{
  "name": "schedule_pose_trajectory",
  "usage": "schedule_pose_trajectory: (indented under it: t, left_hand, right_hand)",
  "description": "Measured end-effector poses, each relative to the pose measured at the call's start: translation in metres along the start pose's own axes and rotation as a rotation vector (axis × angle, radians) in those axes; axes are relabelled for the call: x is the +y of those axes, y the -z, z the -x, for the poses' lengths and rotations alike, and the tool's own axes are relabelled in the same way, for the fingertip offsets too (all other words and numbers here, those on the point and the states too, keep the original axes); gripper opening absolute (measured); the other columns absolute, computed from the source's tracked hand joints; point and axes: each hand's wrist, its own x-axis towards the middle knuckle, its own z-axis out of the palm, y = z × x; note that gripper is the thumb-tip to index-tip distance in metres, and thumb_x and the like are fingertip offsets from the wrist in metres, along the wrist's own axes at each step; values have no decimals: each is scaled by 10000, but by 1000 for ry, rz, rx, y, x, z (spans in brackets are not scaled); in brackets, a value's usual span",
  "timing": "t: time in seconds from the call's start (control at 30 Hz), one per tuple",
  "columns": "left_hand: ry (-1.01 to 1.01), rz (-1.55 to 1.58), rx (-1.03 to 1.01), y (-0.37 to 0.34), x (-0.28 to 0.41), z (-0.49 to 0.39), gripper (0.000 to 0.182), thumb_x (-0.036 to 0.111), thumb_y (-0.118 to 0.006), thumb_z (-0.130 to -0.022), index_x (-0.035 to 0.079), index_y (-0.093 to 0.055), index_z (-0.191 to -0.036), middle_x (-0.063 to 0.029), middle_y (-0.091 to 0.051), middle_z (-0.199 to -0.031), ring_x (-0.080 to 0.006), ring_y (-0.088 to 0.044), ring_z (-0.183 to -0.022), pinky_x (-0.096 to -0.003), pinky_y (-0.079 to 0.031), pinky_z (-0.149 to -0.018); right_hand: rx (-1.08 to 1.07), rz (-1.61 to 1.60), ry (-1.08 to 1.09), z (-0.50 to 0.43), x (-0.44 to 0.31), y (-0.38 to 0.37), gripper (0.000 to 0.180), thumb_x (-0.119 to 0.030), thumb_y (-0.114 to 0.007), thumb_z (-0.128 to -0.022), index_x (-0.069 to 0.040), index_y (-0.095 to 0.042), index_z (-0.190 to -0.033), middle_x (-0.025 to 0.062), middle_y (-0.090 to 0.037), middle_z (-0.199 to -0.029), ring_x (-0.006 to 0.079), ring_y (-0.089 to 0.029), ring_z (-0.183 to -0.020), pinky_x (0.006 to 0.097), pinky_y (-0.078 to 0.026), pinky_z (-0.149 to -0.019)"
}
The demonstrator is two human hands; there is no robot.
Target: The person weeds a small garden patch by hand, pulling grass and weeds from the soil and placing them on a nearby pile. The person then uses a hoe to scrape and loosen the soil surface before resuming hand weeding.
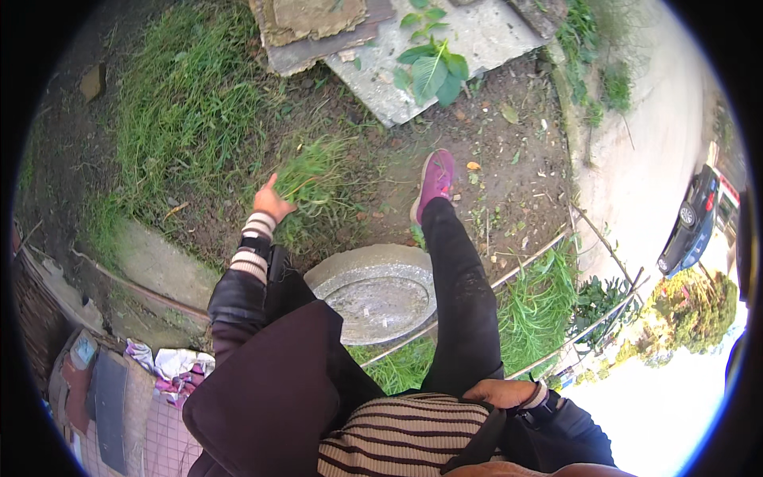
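Note:
My left hand [273,204] reaches out over the soil with a loose bunch of cut grass [316,176] in it. The thumb shows at the bunch's left side, while most of the fingers are hidden under the blades. Left of this hand lies a large heap of green grass [185,113]. My right hand [502,393] is low at my waist, against the dark jacket and the striped knit top [411,423]. Its fingertips are partly hidden, so I cannot tell whether they grip the cloth.
A round stone slab [372,274] lies between my legs, beside my pink shoe [436,179]. Stone slabs [381,89] with a leafy plant [432,74] stand ahead. Thin poles [530,262] cross at right, near more grass [536,310]. Beyond is a paved road [644,149] with a parked car [691,214].

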Motion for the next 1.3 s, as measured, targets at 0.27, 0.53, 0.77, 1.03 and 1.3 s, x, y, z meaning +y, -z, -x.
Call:
schedule_pose_trajectory:
  t: [0.27, 0.53, 0.77, 1.03, 1.3]
  left_hand:
    - [224, 641, 460, 145, -16, 62, 680, 117, -742, -525, -150, -422, -1062, -157, -601, -884, -209, -579, -734, -298, -462, -694]
    - [2, 764, 496, 161, 219, 60, 503, 121, -725, -516, -96, -505, -913, -152, -604, -851, -225, -574, -734, -312, -451, -708]
    - [-582, 1020, -214, 70, 570, 96, 1008, 266, -748, -625, 68, -68, -1342, -217, -201, -1331, -337, -322, -1185, -521, -345, -887]
    - [-649, -22, -278, -4, 480, 105, 411, 269, -600, -679, -17, -547, -970, -201, -608, -822, -300, -595, -801, -363, -469, -699]
    - [-64, -358, -322, -17, 220, 165, 318, 255, -574, -640, 2, -577, -834, -225, -586, -834, -368, -556, -821, -418, -445, -730]
  right_hand:
    - [49, 46, 182, 56, -12, -34, 396, 75, -433, -652, 76, -483, -1044, 86, -595, -910, 99, -518, -801, 225, -435, -654]
    - [133, 80, 390, 151, -20, -36, 287, 45, -480, -702, 52, -508, -988, 54, -592, -885, 88, -513, -803, 231, -434, -675]
    - [397, 205, 560, 224, -5, -36, 181, -121, -534, -777, 42, -473, -826, 22, -516, -708, 66, -406, -702, 256, -396, -625]
    - [380, 92, 406, 223, -10, -7, 149, -97, -533, -776, -10, -439, -701, -30, -409, -623, 53, -343, -620, 231, -348, -541]
    - [306, 329, 313, 189, -43, 20, 130, -98, -486, -812, -23, -408, -740, 27, -363, -616, 108, -324, -598, 257, -350, -540]
